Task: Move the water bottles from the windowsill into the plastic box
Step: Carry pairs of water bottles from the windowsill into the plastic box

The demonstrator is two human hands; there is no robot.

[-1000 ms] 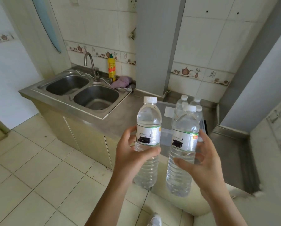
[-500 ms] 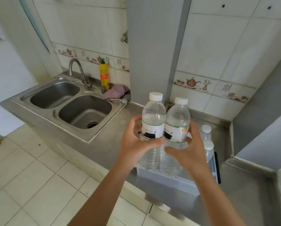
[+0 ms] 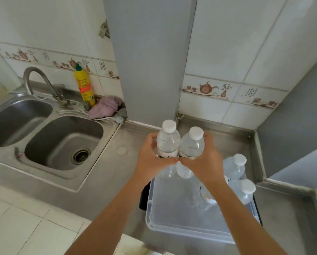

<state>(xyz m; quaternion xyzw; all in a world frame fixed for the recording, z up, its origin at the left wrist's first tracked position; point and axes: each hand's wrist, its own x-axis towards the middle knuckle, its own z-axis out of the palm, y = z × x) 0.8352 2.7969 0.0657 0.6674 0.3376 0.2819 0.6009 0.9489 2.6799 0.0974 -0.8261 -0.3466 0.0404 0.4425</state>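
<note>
Left hand point(image 3: 154, 159): wrapped around one clear white-capped water bottle point(image 3: 167, 142).
Right hand point(image 3: 203, 159): clasping its twin bottle point(image 3: 191, 146), touching the first.
Place: above the far-left corner of the translucent plastic box point(image 3: 172, 223).
Risk: lowered bottles may knock over two standing bottles point(image 3: 234, 167) at right.

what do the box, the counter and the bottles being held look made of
Box: translucent frosted plastic, since the counter shows dimly through its walls. Counter: probably stainless steel, brushed grey with soft reflections. Held bottles: clear thin plastic with ribbed walls and white plastic caps.
</note>
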